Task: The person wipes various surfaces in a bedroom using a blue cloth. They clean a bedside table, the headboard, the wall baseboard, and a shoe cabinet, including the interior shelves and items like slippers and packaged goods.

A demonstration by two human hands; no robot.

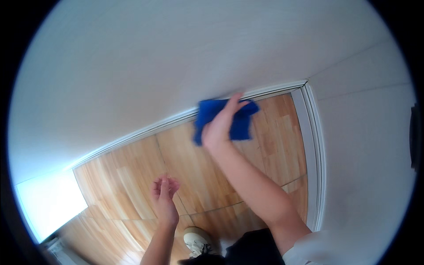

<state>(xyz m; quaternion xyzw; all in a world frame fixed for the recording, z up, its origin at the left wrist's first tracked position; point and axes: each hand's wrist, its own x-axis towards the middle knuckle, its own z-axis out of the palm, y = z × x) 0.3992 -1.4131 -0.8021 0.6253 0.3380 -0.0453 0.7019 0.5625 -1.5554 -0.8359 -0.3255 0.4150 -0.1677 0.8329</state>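
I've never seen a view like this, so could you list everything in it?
Walls: two, pale grey, ahead and right.
Skirting: two strips, white, along the walls.
Floor: one, wood-patterned brown, below.
Cloth: one, blue, at the skirting ahead.
Bright panel: one, white, left.
Dark object: one, black, right edge, unidentifiable.
Pale object: one, greyish, lower left, blurred.
Shoe: one clearly seen, beige, bottom centre.
Trousers: one pair, black, bottom.
Sleeve: one, white, lower right.
Forearms: two, bare, lower half.
Left grip: one, bare, over the floor, fingers curled.
Right grip: one, bare, on the cloth.

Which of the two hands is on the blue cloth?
The right hand, on the blue cloth at the white skirting; the left hand is apart from it, loosely curled above the wood floor.
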